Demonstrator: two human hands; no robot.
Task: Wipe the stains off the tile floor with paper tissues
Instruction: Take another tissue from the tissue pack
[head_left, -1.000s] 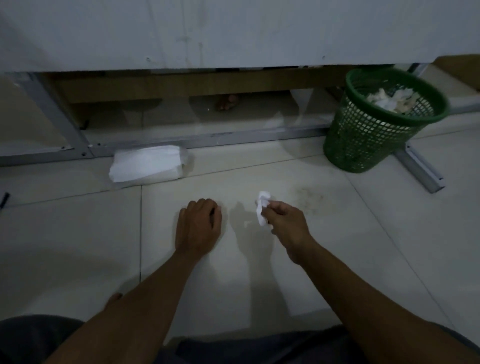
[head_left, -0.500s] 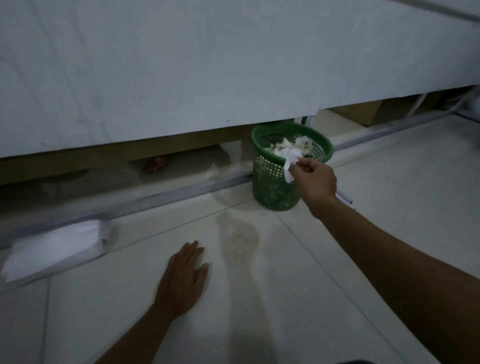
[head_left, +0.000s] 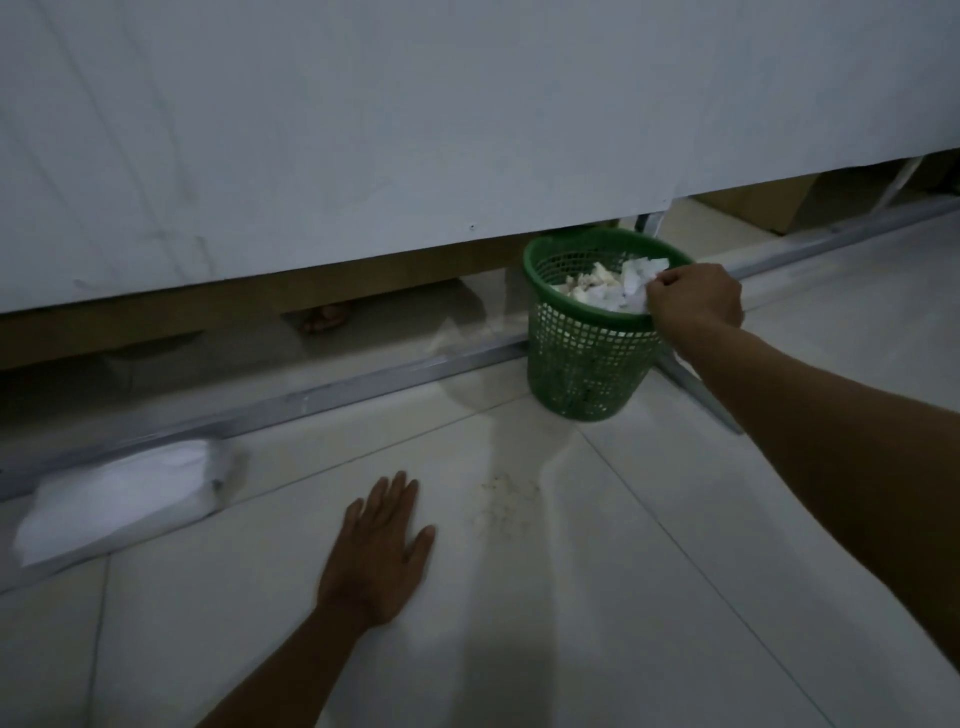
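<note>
Here the right hand (head_left: 693, 301) reaches over the rim of the green mesh bin (head_left: 587, 358), its fingers curled and pinching a crumpled white tissue (head_left: 641, 273) above the heap of used tissues (head_left: 592, 291) inside. The left hand (head_left: 376, 551) lies flat on the tile floor (head_left: 649, 597), palm down, fingers straight and slightly spread, holding nothing. Just to its right, a faint brownish stain (head_left: 501, 501) marks the tile. A soft white tissue pack (head_left: 119, 499) lies near the left edge, against a metal floor rail (head_left: 363, 384); no print on it can be read. The bin stands beside the rail, under the lower edge of a white panel (head_left: 415, 130). Bare tile spreads to the right of the bin.
</note>
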